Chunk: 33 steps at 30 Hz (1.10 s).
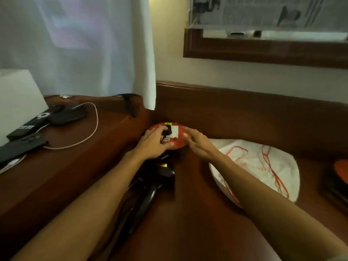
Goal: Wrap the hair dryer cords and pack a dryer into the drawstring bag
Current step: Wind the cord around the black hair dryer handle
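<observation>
Nearby, white drawstring bag [263,166], flat beside right hand [197,144].

Black hair dryer [150,187]: largely covered by the left forearm, its outline lost in shadow. Left hand [154,146]: fingertips hide part of the black plug [166,132] on the red extension reel [174,133]; labels there too blurred to read. Drawstring bag [263,166]: near edge behind the right forearm. Orange object [341,169]: cut by the right edge, unidentifiable.
</observation>
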### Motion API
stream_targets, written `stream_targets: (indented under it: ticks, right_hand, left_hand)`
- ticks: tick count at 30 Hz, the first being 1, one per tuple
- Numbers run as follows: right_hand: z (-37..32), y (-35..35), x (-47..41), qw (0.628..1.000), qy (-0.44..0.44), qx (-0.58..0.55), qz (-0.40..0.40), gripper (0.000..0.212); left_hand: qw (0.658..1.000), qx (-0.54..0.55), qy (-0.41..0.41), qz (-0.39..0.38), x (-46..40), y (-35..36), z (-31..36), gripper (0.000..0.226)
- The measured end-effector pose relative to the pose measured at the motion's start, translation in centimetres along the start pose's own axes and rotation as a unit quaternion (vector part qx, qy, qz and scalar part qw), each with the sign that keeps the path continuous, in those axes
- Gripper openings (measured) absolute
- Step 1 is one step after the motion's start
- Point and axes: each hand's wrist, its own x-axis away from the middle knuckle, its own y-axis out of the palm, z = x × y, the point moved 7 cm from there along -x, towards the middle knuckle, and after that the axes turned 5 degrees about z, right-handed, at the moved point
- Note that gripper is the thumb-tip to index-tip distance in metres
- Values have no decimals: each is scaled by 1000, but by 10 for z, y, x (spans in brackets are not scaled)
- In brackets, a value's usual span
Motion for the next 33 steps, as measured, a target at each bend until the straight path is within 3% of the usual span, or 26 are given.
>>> stream_targets:
  ticks: [4, 6, 15, 22, 26, 30, 33]
  right_hand:
    - [19, 26, -52, 998, -14, 45, -40, 62]
    - [32, 39, -69, 995, -17, 83, -51, 57]
    - [51, 47, -89, 984, -114, 139, 6, 51]
    - [41, 37, -92, 987, -64, 142, -46, 57]
    - [17, 29, -87, 993, -58, 95, -28, 60]
    - [-2, 43, -89, 990, -57, 42, -121, 83]
    - [-8, 44, -95, 982, -67, 82, -158, 74]
  left_hand:
    - [1000, -11, 5, 12, -32, 14, -9, 84]
    - [999, -36, -6, 6, -42, 29, -20, 91]
    - [998, -47, 0, 41, -58, 46, -48, 97]
    - [999, -13, -4, 33, -55, 38, -46, 98]
    - [999, -9, -5, 35, -49, 20, -43, 96]
    - [998, 19, -59, -29, -45, 29, -59, 117]
    - [997, 21, -53, -45, -42, 37, -60, 111]
